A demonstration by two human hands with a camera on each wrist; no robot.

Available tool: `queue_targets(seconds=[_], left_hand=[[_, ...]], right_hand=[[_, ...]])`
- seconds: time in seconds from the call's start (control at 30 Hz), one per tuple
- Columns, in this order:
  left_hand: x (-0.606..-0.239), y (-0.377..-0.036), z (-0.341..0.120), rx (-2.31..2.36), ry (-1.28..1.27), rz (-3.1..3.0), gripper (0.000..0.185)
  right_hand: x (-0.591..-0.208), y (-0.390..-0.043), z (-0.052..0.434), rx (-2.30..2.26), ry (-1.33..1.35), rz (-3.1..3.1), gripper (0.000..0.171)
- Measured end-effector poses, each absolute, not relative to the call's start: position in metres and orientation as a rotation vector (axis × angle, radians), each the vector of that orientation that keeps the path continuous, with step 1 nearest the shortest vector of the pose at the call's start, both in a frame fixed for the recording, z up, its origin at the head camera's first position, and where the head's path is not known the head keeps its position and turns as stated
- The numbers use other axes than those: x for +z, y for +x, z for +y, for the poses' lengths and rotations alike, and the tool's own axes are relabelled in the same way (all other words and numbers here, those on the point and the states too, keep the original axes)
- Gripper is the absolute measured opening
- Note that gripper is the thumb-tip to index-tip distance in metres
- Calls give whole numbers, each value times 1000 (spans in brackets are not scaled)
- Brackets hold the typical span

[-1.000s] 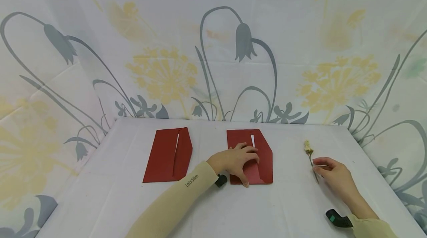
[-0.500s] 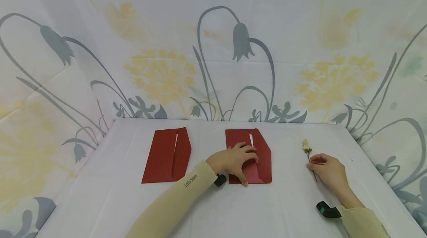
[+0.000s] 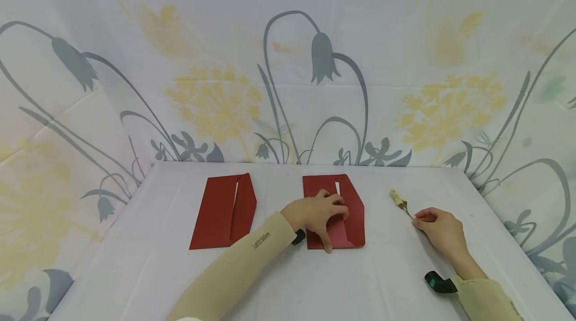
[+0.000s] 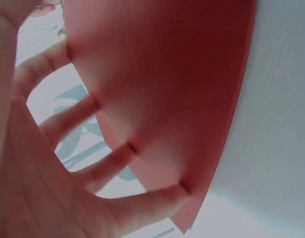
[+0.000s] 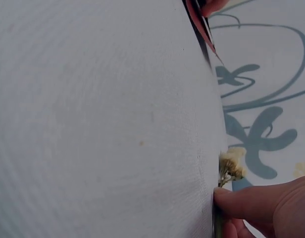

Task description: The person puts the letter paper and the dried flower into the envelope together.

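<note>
The left arm, in a cream sleeve, reaches from the near edge of the table diagonally toward its middle, a dark band at the wrist. The left hand (image 3: pixel 320 215) lies palm down with fingers spread and nearly straight, pressing flat; the left wrist view shows four fingers (image 4: pixel 80 114) fanned apart, tips planted, thumb stretched toward the near edge. The right arm comes in from the near right corner, sleeve ending at a dark wrist band. The right hand (image 3: pixel 440 231) rests low, knuckles up, its thumb (image 5: pixel 256 201) and forefinger closed together in a pinch, the other fingers curled beneath.
</note>
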State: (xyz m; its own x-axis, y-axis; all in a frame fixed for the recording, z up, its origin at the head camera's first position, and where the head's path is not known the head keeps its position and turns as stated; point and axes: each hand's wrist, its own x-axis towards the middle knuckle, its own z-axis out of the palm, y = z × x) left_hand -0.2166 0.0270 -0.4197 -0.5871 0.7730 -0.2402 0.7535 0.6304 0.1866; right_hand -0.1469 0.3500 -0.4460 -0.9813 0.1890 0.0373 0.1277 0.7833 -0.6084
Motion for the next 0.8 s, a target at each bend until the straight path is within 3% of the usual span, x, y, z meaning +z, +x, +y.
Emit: queue_targets(seconds=[0.8], left_hand=[[-418, -210, 31, 19, 1201, 2593, 68]], right_hand=[[-445, -148, 344, 875, -155, -2973, 19]])
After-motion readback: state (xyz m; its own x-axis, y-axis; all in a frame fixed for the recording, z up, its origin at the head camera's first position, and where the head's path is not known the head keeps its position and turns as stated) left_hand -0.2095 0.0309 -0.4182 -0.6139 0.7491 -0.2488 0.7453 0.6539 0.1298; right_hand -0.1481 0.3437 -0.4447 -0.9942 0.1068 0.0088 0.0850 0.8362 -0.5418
